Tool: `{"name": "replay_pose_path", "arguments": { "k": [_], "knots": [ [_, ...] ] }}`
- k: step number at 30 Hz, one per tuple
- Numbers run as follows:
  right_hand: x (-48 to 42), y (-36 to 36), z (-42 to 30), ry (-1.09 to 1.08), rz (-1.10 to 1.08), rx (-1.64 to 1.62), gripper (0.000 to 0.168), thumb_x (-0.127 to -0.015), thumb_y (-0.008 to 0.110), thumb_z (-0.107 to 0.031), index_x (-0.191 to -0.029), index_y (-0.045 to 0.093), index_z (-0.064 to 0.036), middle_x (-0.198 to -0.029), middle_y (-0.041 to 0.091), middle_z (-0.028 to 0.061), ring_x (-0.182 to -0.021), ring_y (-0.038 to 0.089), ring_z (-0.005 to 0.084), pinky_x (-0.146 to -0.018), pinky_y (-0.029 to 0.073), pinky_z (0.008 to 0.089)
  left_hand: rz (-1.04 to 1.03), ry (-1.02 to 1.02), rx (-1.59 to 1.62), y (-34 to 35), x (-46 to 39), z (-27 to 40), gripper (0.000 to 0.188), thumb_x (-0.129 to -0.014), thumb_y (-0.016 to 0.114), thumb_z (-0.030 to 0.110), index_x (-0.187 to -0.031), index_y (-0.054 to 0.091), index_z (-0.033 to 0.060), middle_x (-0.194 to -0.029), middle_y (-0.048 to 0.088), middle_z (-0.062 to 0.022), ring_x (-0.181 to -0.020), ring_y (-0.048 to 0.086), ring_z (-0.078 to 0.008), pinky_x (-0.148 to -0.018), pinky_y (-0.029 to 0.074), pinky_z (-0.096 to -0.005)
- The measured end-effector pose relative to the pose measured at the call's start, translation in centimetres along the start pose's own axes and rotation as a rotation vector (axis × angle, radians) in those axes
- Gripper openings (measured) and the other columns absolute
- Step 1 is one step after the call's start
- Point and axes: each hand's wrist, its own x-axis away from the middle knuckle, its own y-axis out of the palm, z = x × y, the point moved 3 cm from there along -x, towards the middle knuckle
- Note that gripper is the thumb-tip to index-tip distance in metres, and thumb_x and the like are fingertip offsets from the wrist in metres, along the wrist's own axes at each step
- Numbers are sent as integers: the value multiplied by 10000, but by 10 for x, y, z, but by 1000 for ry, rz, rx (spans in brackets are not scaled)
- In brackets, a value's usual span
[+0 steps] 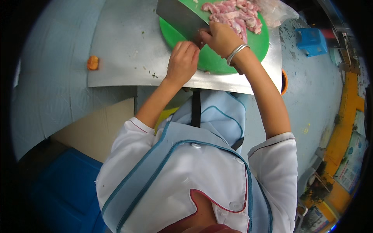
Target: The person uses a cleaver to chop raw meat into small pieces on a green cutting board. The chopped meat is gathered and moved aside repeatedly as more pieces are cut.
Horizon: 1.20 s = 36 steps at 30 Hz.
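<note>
My right hand (223, 38) grips a cleaver (183, 20) by its handle, and the broad steel blade slants up and to the left over a round green cutting board (215, 59). The butt of the handle shows below my wrist. My left hand (183, 59) is at the board's near left edge, fingers curled together, against or just beside the heel of the blade. Whether it pinches anything is hidden. Pink pieces of raw meat (233, 17) lie in a loose pile on the far right part of the board, beyond my right hand.
The board lies on a metal table (122, 55) with scattered green and pale scraps. An orange-brown lump (93, 63) sits at its left edge. A clear plastic bag (278, 13) is behind the board. On the floor stand a blue stool (311, 42) and an orange-rimmed container (284, 82).
</note>
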Motion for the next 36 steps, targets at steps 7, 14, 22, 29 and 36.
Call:
{"name": "replay_pose_path", "arguments": {
  "k": [7,14,22,29,36],
  "knots": [
    [31,-44,66,-73,274,219,276,-891,592,-213,-916,587,62,-801,670,225,-710,654,366,-656,509,408,-19,49,42,-19,-2,0,182,-781,684,36,-960,659,56,-1043,604,-97,-973,575,-293,-848,448,-389],
    [95,-39,1,-187,273,8,201,-888,571,-176,-846,535,17,-738,646,222,-701,630,402,-653,490,482,163,23,-18,-42,15,1,189,-746,695,21,-909,604,50,-971,606,-105,-929,570,-301,-829,437,-400],
    [103,-18,-1,-148,22,198,210,-899,546,-195,-862,535,11,-703,610,243,-690,608,427,-659,481,505,-8,-35,-11,-20,12,2,125,-780,660,1,-894,610,4,-913,601,-125,-853,583,-325,-753,487,-403],
    [48,15,-5,-196,98,187,216,-885,565,-155,-981,607,33,-841,648,255,-816,610,444,-735,496,473,-203,38,-115,-22,1,4,84,-810,599,28,-885,599,-9,-903,581,-152,-865,571,-334,-753,491,-413],
    [7,-1,26,79,97,-227,325,-864,565,-217,-1018,609,66,-759,667,210,-563,624,308,-544,508,415,-248,96,-77,-16,-11,-5,40,-816,588,5,-845,592,-22,-864,576,-154,-841,570,-337,-755,483,-417]
  ]
}}
